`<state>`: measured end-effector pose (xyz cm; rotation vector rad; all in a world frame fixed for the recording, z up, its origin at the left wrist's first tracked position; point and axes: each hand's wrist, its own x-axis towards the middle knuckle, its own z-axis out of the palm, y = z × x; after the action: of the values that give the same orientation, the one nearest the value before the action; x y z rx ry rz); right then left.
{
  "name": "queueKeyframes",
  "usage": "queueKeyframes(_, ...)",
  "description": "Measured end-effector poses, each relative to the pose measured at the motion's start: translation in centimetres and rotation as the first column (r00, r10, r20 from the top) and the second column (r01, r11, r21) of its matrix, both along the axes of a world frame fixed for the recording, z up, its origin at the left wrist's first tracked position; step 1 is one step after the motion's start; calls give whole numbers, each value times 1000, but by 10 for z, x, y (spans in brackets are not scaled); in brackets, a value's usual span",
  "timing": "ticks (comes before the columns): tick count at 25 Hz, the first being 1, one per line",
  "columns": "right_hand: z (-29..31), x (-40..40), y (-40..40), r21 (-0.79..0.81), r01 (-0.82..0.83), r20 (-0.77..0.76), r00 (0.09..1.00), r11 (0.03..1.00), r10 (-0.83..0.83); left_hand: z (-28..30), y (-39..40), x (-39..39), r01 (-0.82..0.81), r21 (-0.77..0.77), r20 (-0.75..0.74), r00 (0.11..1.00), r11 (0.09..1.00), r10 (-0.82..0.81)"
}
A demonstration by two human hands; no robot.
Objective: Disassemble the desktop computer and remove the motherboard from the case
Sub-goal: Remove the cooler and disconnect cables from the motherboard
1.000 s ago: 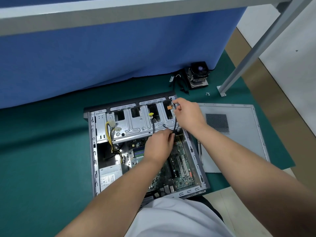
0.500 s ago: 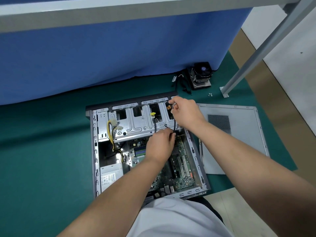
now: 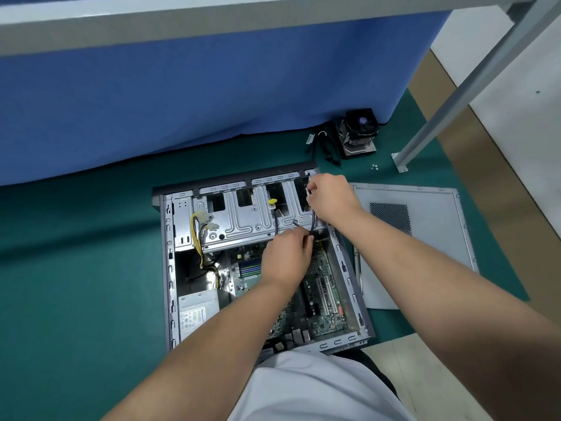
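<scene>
Green motherboard sits bolted-looking in the case, directly beneath my grip. My left hand pinches the black cable low, my right hand pinches its upper end, apparently to free it. Beyond, the side panel and removed cooler wait.

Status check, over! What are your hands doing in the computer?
Left hand pinching black cable above motherboard. Right hand gripping at case's far corner. Motherboard not out yet; cable and drive cage in the way.

Both hands curled, arms extended.
</scene>
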<state>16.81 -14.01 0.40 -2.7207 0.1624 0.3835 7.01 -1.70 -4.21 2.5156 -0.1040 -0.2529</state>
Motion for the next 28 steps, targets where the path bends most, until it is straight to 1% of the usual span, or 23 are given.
queueKeyframes(4, -1, 4, 6, -76, -5, -21, 1000, 997, 4, 4, -3, 0, -55, -54, 28, 998, 997, 57)
queueKeyframes(6, -2, 1, 5, -82, -3, -11, 1000, 997, 2, 6, -4, 3, -76, -77, 40, 996, 994, 79)
queueKeyframes(10, -7, -19, -3, 50, 66, -2, 998, 997, -66, 9, -6, 12, -65, -73, 53, 996, 995, 69)
queueKeyframes(12, -10, -29, -5, 68, 100, 10, 995, 993, -101, 7, -9, 15, -47, -59, 56, 997, 997, 50)
queueKeyframes(15, -11, -32, -5, 7, 100, 8, 995, 995, -100, 2, -10, 17, 58, 27, 115, 992, 998, -61)
queueKeyframes(17, -10, -28, -3, -30, 111, -25, 993, 993, -111, 0, -7, 19, 81, 73, 143, 986, 994, -91)
queueKeyframes(20, -8, -23, 4, -100, 145, -57, 987, 984, -152, -2, -5, 17, 61, 40, 131, 989, 997, -66)
queueKeyframes(23, -12, -22, 9, -165, 144, -24, 988, 976, -150, -4, -2, 14, 75, 19, 140, 987, 997, -77)
queueKeyframes(26, -15, -21, 8, -168, 149, -11, 988, 975, -153, -6, 4, 16, 122, 34, 129, 984, 992, -126)
queueKeyframes(28, -17, -21, 8, -157, 163, 5, 986, 974, -164, -6, 3, 18, 122, 29, 115, 986, 992, -124)
